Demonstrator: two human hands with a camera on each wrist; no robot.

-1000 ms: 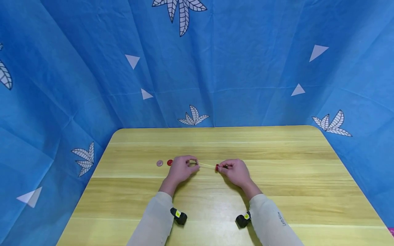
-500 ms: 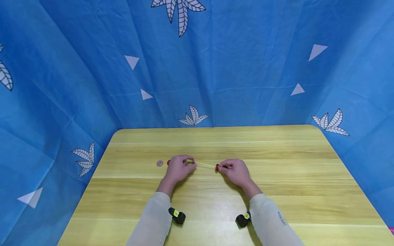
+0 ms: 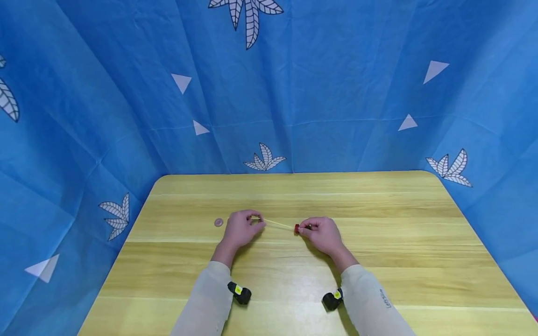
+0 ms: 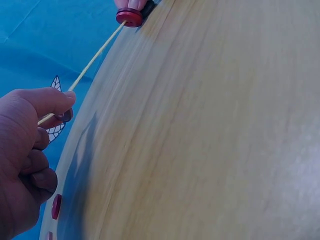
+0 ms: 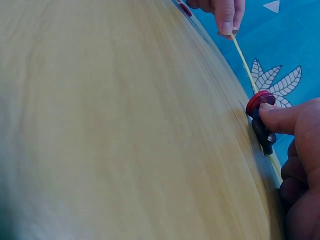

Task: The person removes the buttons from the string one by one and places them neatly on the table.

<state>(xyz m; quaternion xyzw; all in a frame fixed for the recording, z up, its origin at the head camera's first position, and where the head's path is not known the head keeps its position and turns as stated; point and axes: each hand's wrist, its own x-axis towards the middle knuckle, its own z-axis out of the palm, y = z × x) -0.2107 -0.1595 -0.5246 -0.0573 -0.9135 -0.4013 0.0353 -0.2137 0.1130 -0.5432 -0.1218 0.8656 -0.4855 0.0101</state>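
Observation:
A yellow string (image 3: 278,224) stretches between the two hands. My left hand (image 3: 240,229) pinches it between thumb and fingertips; a small dark round piece (image 4: 65,115) shows at those fingertips, its kind unclear. My right hand (image 3: 324,234) holds red buttons (image 5: 257,101), stacked on the string, between thumb and finger. Just behind the buttons sits a black clip-like piece (image 5: 263,133), partly covered by the right hand. More string (image 5: 275,165) trails from it under the palm. A loose red button (image 4: 56,206) lies by the left hand, hidden in the head view.
A pinkish button (image 3: 218,222) lies on the wooden table (image 3: 378,205), left of the left hand. Behind the table's far edge hangs a blue leaf-patterned curtain (image 3: 336,93). Black wrist cameras (image 3: 239,293) sit at both sleeves.
My left hand has slid leftward, and the visible string between the hands is longer. It now covers the loose red button in the head view. The right hand stays in place.

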